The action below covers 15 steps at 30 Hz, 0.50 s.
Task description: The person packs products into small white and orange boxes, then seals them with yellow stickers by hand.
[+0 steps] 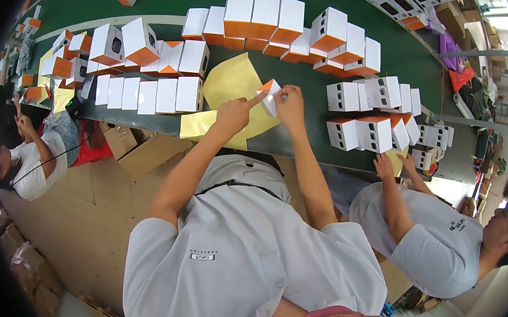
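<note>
I am holding a small white-and-orange carton (271, 97) up off the table (378, 49) between both hands, just above its near edge, so that I can work on its flaps without the surface getting in the way. My left hand (234, 112) is closing loosely, its index finger stretching out straight to press on the orange top flap, while my right hand (289, 105) is pinching the carton's right side between thumb and fingertips to steady it. The carton is thin folded card, smooth and matte, white on the sides and orange at the end.

Directly under my hands, sheets of glossy yellow paper (231, 81) are lying on the table's dark green, cloth-like surface, one overhanging the near edge. To my left, a row of flat white cartons (147, 95) is standing side by side along the near edge, seemingly lined up for easy picking. Toward the far edge, finished boxes (265, 17) are sitting stacked in blocks, orange ends facing me. Near the right-hand end of the table, windowed white boxes (361, 130) are grouped in rows, where a co-worker's hands (392, 163) are reaching up to the near edge. Another person (34, 158) is sitting by the left end. Brown corrugated shipping cartons (143, 151) are resting on the floor below the near edge.
</note>
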Each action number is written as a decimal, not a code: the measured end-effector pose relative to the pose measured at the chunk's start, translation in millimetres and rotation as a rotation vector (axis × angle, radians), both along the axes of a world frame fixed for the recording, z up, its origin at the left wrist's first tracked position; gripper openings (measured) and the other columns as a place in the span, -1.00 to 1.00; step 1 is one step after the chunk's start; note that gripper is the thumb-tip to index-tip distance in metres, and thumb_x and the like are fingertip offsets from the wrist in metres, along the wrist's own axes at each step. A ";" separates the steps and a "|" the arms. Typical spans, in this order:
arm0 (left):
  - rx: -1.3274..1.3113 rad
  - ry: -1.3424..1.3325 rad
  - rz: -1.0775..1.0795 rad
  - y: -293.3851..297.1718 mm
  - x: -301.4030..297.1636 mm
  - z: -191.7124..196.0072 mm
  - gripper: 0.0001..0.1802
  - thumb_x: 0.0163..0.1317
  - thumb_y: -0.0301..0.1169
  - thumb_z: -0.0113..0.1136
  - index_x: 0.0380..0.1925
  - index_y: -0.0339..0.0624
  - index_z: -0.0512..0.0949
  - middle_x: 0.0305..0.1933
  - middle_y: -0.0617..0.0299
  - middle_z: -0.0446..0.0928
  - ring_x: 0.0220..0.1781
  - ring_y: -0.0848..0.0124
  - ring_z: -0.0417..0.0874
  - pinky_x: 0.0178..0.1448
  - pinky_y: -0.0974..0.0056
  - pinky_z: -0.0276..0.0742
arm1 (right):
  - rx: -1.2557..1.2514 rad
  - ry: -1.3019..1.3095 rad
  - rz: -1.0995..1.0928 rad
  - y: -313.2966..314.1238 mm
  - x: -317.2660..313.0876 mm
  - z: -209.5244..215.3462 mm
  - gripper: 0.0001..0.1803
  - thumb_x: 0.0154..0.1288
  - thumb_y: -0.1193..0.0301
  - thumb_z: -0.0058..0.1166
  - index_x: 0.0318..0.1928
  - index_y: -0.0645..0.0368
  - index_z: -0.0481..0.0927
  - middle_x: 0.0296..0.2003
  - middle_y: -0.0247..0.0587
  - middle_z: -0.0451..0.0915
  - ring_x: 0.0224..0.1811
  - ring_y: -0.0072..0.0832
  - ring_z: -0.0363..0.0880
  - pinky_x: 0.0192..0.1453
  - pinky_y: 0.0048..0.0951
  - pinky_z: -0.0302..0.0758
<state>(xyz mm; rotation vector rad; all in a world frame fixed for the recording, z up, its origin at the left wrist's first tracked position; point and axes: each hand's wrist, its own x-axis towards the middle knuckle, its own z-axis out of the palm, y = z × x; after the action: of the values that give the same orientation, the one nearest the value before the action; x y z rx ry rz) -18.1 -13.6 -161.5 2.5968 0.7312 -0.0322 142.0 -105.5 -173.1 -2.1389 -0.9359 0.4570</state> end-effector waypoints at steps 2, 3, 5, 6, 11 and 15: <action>-0.010 -0.008 0.013 -1.8 -0.3 -0.8 -0.15 0.08 -0.57 0.03 0.36 0.54 0.20 -0.55 0.11 0.51 -0.51 0.12 0.63 -0.43 0.11 0.56 | 0.035 -0.036 -0.037 2.1 -9.0 -3.7 -0.89 0.08 0.51 0.16 -0.39 0.28 0.52 -0.15 0.05 0.51 -0.04 -0.07 0.50 0.06 -0.20 0.43; -0.023 -0.016 0.021 -3.0 0.1 -1.1 -0.15 0.08 -0.56 0.03 0.36 0.54 0.21 -0.56 0.10 0.51 -0.52 0.12 0.63 -0.44 0.10 0.55 | 0.066 -0.072 -0.080 2.1 -12.6 -5.1 -0.88 0.08 0.53 0.15 -0.38 0.27 0.49 -0.20 0.03 0.50 -0.09 -0.08 0.50 0.03 -0.18 0.42; -0.016 -0.022 0.040 -4.1 0.6 -4.3 -0.15 0.08 -0.55 0.03 0.35 0.55 0.21 -0.57 0.11 0.51 -0.52 0.13 0.63 -0.44 0.10 0.55 | 0.157 -0.048 -0.132 1.5 -19.4 -11.4 -0.88 0.07 0.55 0.14 -0.39 0.26 0.46 -0.21 0.02 0.48 -0.12 -0.07 0.49 0.01 -0.17 0.41; -0.017 -0.031 0.046 -5.4 2.4 -6.1 -0.15 0.07 -0.55 0.03 0.35 0.56 0.21 -0.58 0.11 0.51 -0.53 0.13 0.62 -0.44 0.10 0.55 | 0.238 -0.027 -0.198 0.2 -22.2 -14.2 -0.87 0.07 0.57 0.14 -0.39 0.25 0.44 -0.23 0.00 0.47 -0.15 -0.07 0.48 0.00 -0.16 0.40; -0.041 -0.070 0.070 -11.2 3.2 -12.7 -0.17 0.09 -0.53 0.01 0.34 0.59 0.21 -0.59 0.09 0.52 -0.54 0.13 0.62 -0.45 0.09 0.54 | 0.375 0.292 -0.450 0.8 -28.0 -25.5 -0.62 0.19 0.51 0.14 0.00 0.25 0.34 -0.24 -0.15 0.46 -0.11 -0.33 0.46 0.07 -0.29 0.38; -0.068 -0.027 0.083 -3.0 2.6 -11.8 -0.16 0.08 -0.54 0.01 0.35 0.59 0.20 -0.59 0.09 0.53 -0.54 0.13 0.61 -0.45 0.10 0.53 | 0.373 0.434 -0.442 8.5 -16.8 -21.7 -0.63 0.15 0.48 0.19 -0.05 0.27 0.41 -0.23 -0.11 0.50 -0.13 -0.27 0.50 0.04 -0.28 0.41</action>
<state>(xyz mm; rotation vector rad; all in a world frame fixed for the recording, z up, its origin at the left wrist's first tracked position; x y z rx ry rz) -15.5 -16.6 -173.2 2.4953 0.8133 0.0038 125.2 -97.1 -194.7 -1.7357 -0.2637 0.4538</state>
